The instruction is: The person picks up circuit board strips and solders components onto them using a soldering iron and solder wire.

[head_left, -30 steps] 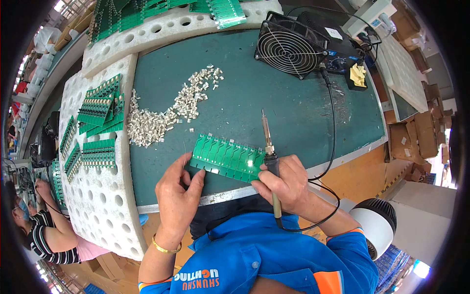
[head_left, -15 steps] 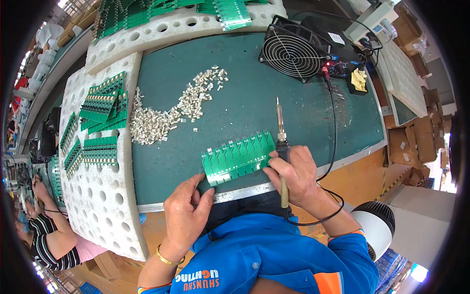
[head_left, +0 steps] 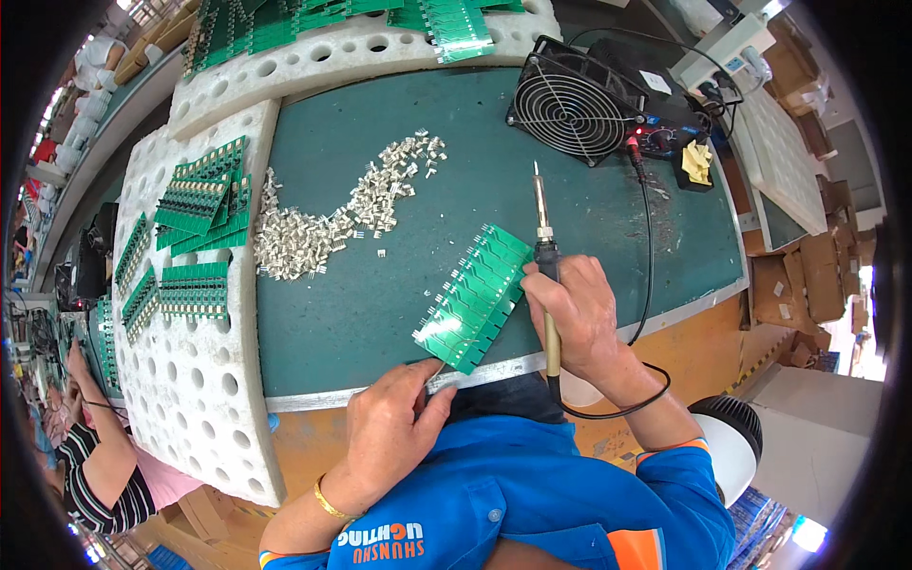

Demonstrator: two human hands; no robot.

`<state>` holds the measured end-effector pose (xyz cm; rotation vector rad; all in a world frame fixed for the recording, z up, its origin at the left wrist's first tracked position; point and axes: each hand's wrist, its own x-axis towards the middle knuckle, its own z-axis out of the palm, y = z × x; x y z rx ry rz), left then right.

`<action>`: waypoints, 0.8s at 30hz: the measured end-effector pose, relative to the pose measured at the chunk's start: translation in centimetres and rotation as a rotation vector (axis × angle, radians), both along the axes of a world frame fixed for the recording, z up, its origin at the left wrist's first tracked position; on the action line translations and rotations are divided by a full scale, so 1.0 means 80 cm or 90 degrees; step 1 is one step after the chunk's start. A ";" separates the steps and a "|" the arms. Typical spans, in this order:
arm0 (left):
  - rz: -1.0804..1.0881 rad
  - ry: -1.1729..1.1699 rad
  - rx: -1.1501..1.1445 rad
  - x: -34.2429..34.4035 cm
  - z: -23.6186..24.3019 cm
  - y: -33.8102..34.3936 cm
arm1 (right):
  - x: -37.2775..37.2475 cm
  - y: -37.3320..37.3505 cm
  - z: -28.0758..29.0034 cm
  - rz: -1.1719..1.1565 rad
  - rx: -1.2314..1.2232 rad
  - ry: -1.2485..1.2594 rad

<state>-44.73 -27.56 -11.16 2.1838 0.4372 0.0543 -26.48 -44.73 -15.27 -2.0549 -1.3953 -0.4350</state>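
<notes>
A green circuit board (head_left: 475, 302) with small metal pins along its far-left edge lies slanted over the front part of the bench. My left hand (head_left: 394, 418) has its curled fingers at the board's near-left corner and appears to grip it; a thin, light strip shows between thumb and forefinger. A soldering iron (head_left: 543, 214) stands upright in my right hand (head_left: 579, 313), its tip pointing away from me. The fingers of that hand are wrapped round its handle, close to the board's right end. To the left of the board spreads a pile of small white connectors (head_left: 299, 242).
White foam slabs (head_left: 190, 399) at left and back carry more green boards (head_left: 195, 293). A black fan (head_left: 575, 109) and a soldering station (head_left: 665, 142) with yellow sponge (head_left: 696, 163) stand at back right. The iron's cable (head_left: 649, 256) crosses the bench. Another person (head_left: 109, 456) sits at far left.
The board has turned counterclockwise, its right end swinging away from me. My left hand has shifted right along with its near corner. The soldering iron stays in my right hand, slightly farther up.
</notes>
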 end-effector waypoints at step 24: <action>-0.103 -0.068 0.016 0.056 -0.015 -0.033 | 0.004 0.010 0.002 0.038 0.012 0.001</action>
